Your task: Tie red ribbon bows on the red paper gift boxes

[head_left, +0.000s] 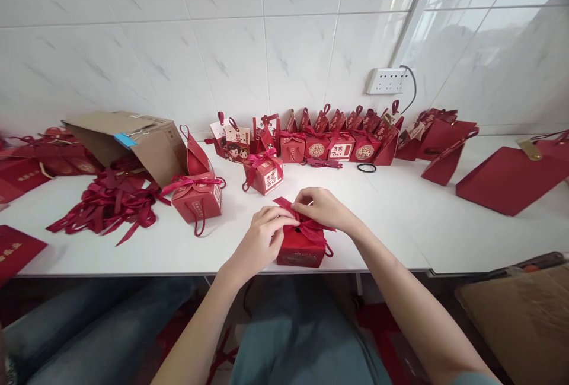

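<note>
Near the front edge of the white table sits a small red gift box (301, 254) with a cord handle at its right side. A dark red ribbon (311, 231) lies in a bow or loops across its top. My left hand (263, 235) is at the box's upper left, its fingers bent and closed on the ribbon. From the right, my right hand (323, 207) pinches the ribbon near its upper end, thumb and fingers together. The fingertips partly cover the knot, so how it is tied is hidden.
Left of my hands stand a ribbon-tied box (195, 202) and a heap of loose ribbons (111, 204) before an open cardboard carton (162, 150). Behind is a row of red boxes (316, 149). A black ring (366, 168) and large red bags (502, 180) lie right. Another person's legs (98, 325) show left.
</note>
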Demonstrator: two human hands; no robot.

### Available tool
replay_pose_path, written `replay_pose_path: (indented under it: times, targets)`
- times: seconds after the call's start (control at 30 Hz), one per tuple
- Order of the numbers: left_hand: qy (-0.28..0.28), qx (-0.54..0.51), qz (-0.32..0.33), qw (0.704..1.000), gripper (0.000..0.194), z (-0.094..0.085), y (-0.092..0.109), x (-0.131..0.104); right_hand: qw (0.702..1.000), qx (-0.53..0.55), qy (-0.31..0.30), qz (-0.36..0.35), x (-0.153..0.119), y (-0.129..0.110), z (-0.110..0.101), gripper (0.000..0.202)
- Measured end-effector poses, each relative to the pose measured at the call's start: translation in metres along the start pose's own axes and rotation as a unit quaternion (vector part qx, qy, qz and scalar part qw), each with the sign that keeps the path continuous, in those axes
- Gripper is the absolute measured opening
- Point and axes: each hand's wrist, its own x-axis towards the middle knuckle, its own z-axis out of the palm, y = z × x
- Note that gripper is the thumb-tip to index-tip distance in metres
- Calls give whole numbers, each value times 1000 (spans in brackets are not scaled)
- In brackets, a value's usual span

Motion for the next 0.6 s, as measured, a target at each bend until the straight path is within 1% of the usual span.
replay_pose_path:
  times: [0.1, 0.13, 0.17, 0.23, 0.33, 0.4, 0.43, 0.5, 0.57, 0.6]
  targets:
    - [-10, 1, -3, 1000, 43, -2, 0, 0, 999, -17, 44, 27, -12, 14, -11, 24]
    - [-12, 2, -4, 1000, 44, -2, 0, 0, 998, -18, 49, 45, -18, 20, -15, 30]
    - [-16, 3, -5, 1000, 45, -2, -1, 0, 997, -16, 40, 63, -26, 28, -19, 36]
    - [-24, 4, -4, 1000, 47, -2, -1, 1, 996, 15, -12, 86, -41, 42, -25, 44]
    - [-36, 14, 0, 999, 49, -2, -2, 3, 986, 99, -99, 92, -57, 55, -28, 46]
    - [-41, 24, 1, 999, 49, -3, -2, 4, 980, 137, -117, 84, -61, 55, -28, 43]
    - [-43, 28, 2, 999, 48, -3, -2, 4, 980, 146, -110, 80, -61, 53, -29, 41]
    - [-45, 29, 4, 999, 47, -4, -1, 4, 983, 152, -73, 74, -56, 45, -32, 39]
    - [-44, 24, 6, 999, 48, -4, -1, 3, 987, 143, -34, 69, -46, 37, -37, 37]
    - [-46, 21, 5, 999, 48, -5, 0, 2, 988, 138, -25, 64, -39, 33, -39, 35]
